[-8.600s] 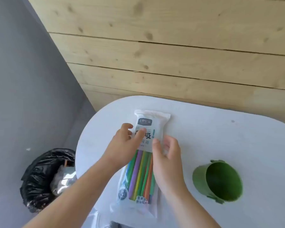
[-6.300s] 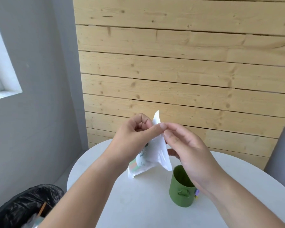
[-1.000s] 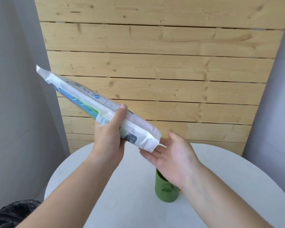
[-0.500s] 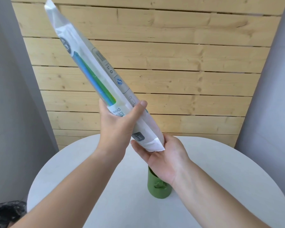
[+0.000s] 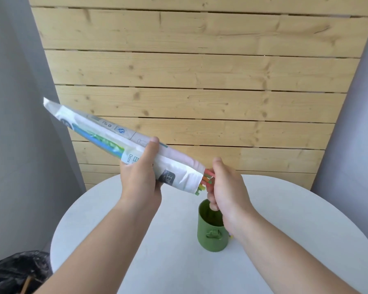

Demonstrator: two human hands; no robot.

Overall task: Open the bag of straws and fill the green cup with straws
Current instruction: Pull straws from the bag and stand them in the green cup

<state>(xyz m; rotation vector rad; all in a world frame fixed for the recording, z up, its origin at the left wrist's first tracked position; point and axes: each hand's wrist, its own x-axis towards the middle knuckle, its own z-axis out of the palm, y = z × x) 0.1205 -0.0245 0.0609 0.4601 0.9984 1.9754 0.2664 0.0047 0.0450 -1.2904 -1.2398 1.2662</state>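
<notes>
My left hand [image 5: 139, 177] grips the long white bag of straws [image 5: 106, 136] around its middle, held in the air and tilted with the open mouth down to the right. Coloured straws [image 5: 205, 181] stick out of that mouth. My right hand [image 5: 225, 189] is closed around the ends of these straws. The green cup [image 5: 210, 238] stands upright on the white round table [image 5: 136, 225], just below my right hand, which hides part of its rim.
A black bin bag [image 5: 15, 272] sits on the floor at the lower left, beside the table. A wooden plank wall [image 5: 200, 81] rises behind the table, with grey walls on both sides.
The bag has tipped from steep to a flatter slant. Straws have slid out of its mouth, and my right hand has gone from an open palm under it to closed on the straw ends.
</notes>
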